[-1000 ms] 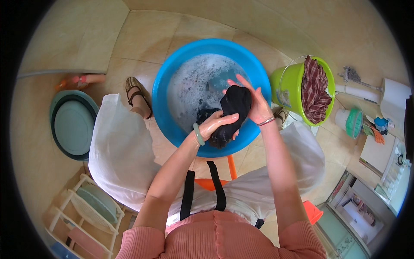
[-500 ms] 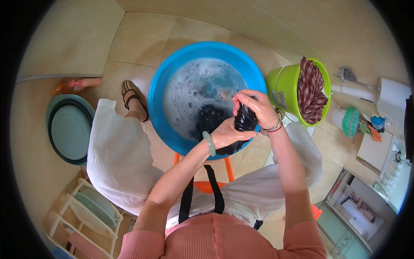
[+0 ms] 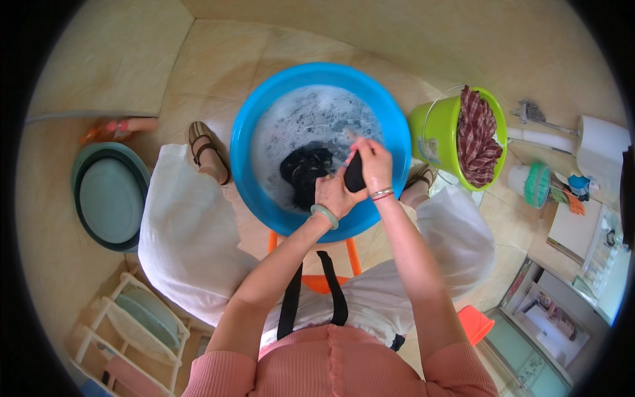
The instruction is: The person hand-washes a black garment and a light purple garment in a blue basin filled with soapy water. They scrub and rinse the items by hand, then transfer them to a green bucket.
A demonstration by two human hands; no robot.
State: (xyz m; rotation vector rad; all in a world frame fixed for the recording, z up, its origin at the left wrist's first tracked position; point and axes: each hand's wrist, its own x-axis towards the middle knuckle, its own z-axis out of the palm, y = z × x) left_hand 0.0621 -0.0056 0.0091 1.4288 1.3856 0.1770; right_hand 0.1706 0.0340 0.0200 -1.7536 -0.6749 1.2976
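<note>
A wet black cloth garment (image 3: 305, 173) lies partly in the sudsy water of a round blue basin (image 3: 246, 139). Over the basin's near right part, both hands grip a bunched portion of it. My left hand (image 3: 336, 196), with a pale green bangle at its wrist, is closed around the lower side of the bunch. My right hand (image 3: 372, 164), with bracelets at the wrist, holds it from above and to the right. White foam covers much of the water. The garment's exact kind cannot be made out.
A lime green bucket (image 3: 452, 112) holding a reddish checked cloth (image 3: 476, 139) stands right of the basin. Orange stool legs (image 3: 353, 257) show below it. At the left are a grey-green tub (image 3: 111, 202) and a white rack (image 3: 142, 308). A red scoop-like container (image 3: 475, 323) sits lower right.
Both hands have moved slightly left, and the right hand has come down lower. The held black bunch looks smaller, while more dark cloth spreads on the water to the left.
</note>
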